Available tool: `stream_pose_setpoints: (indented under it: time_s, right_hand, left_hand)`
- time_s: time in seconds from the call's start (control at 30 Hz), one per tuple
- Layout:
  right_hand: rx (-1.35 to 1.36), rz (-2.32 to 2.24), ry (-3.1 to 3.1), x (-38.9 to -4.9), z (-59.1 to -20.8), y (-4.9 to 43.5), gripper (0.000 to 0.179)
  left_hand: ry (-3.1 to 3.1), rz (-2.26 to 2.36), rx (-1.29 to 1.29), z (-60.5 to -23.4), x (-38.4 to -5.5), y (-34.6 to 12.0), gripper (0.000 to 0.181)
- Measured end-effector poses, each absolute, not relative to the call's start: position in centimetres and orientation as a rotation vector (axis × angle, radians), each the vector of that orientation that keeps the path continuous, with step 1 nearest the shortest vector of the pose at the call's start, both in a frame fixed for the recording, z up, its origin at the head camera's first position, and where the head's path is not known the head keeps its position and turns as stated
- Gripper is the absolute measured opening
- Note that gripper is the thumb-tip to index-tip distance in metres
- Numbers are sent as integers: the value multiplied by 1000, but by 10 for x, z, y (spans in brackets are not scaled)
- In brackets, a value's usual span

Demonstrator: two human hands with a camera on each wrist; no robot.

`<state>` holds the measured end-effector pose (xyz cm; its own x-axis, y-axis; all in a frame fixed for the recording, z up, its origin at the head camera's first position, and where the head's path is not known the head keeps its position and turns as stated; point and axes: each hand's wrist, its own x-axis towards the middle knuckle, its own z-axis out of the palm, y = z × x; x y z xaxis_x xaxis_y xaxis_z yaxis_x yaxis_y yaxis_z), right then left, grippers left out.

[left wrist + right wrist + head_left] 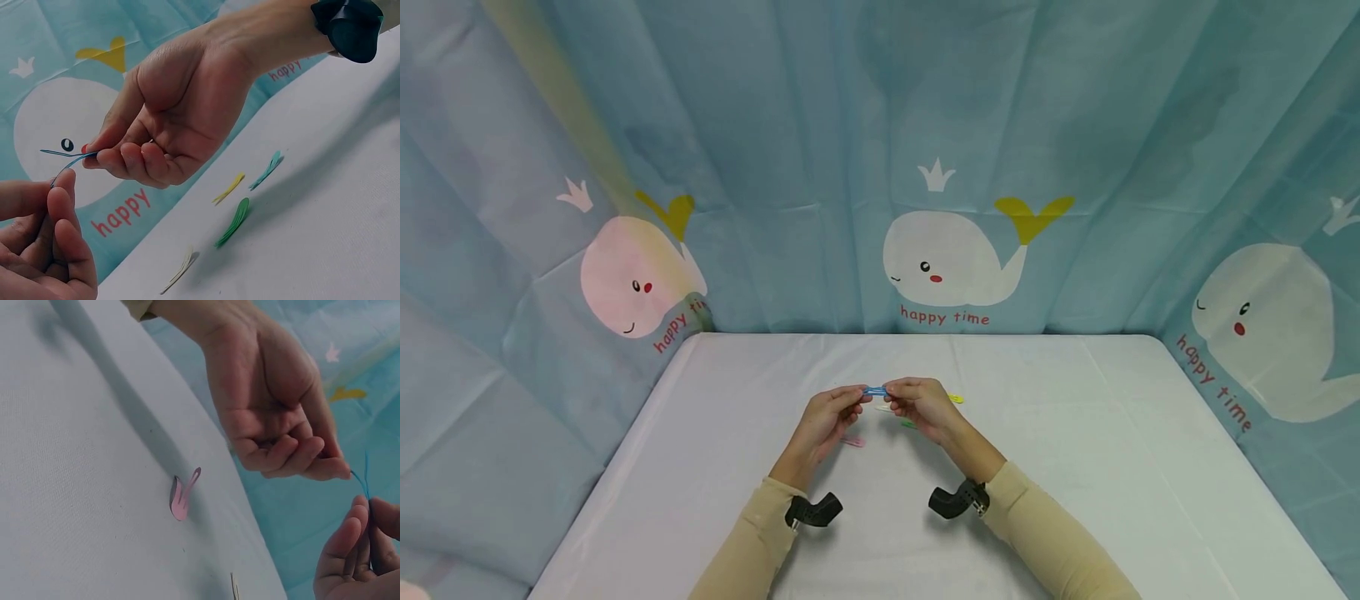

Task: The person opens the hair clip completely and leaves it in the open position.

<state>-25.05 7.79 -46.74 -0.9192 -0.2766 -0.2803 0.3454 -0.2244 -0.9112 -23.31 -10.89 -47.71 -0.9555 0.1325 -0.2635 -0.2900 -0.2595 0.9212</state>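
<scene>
A blue snap hair clip (875, 391) is held up above the table between both hands. My left hand (827, 421) pinches the end of one of its arms, and my right hand (928, 410) pinches the joined end. The clip's two arms stand apart in the left wrist view, the clip (70, 161) being sprung open. Below on the table lie a pink clip (180, 501), a green clip (234, 223), a yellow clip (229, 187), a teal clip (267, 170) and a whitish clip (179, 271). Fingertips cover both ends of the blue clip.
A white cloth covers the table (1075, 500). Behind and at the sides hangs a blue curtain (820, 167) printed with whales. Each wrist wears a black camera mount, one on the left (815, 510) and one on the right (955, 500).
</scene>
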Motion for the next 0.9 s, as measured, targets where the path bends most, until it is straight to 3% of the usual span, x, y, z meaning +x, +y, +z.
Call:
stream_pose_setpoints:
  time_s: [0.57, 0.9]
  right_hand:
    - [29, -2143, 1692, -251, -466, 79, 25]
    - [62, -2123, 1719, -252, -468, 77, 21]
  left_hand:
    - [1708, 2291, -176, -473, -234, -111, 33]
    - [1737, 2272, -195, -476, -235, -113, 33]
